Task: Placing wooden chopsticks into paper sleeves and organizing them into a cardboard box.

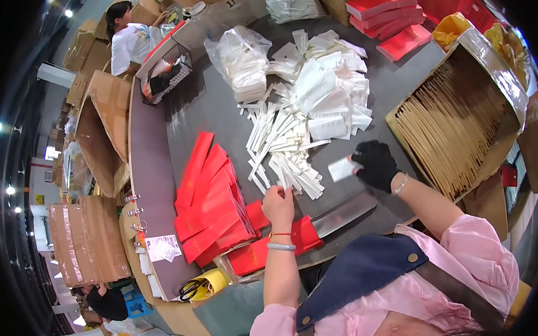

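Note:
My bare left hand, wearing a red cord and a pale bangle, pinches the end of a white strip at the near edge of a pile of narrow white strips. In a black glove, my right hand grips a small flat white packet by its right end, just above the table. Larger white paper packets are heaped behind the strips. Close to my body, a shiny metal blade-shaped plate runs into a red paper sleeve. More red sleeves lie fanned out left of my left hand.
A cardboard box packed with brown card stands at the right. Red stacks and a plastic bag of white packets lie farther back. A wire basket hangs at the left rim; a yellow holder contains scissors. Another person is beyond.

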Demonstrator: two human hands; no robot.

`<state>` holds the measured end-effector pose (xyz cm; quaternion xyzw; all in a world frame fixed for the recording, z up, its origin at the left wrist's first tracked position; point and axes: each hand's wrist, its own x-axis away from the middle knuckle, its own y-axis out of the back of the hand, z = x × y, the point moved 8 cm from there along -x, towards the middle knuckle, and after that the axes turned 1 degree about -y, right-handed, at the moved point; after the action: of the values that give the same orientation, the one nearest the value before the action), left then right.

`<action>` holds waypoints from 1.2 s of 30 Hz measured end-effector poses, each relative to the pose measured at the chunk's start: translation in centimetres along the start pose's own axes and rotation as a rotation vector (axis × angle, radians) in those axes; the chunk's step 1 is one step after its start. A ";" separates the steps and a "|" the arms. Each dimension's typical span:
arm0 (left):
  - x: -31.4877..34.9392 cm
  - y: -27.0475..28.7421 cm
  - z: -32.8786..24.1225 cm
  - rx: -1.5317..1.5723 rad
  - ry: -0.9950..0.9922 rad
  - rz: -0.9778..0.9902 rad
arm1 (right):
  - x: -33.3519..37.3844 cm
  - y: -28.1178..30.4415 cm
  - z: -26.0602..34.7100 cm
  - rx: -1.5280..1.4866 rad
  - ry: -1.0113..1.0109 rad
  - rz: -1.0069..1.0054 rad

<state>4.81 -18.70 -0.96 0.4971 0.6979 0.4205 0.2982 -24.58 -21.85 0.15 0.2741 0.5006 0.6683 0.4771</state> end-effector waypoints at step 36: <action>3.9 -5.7 -12.8 -0.049 -0.554 0.302 | 16.5 14.1 -21.6 0.054 -0.752 -0.184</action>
<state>-9.72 -19.64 0.01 0.6835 0.4981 0.3253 0.4228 -54.43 -16.24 3.87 0.4663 0.3308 0.4622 0.6779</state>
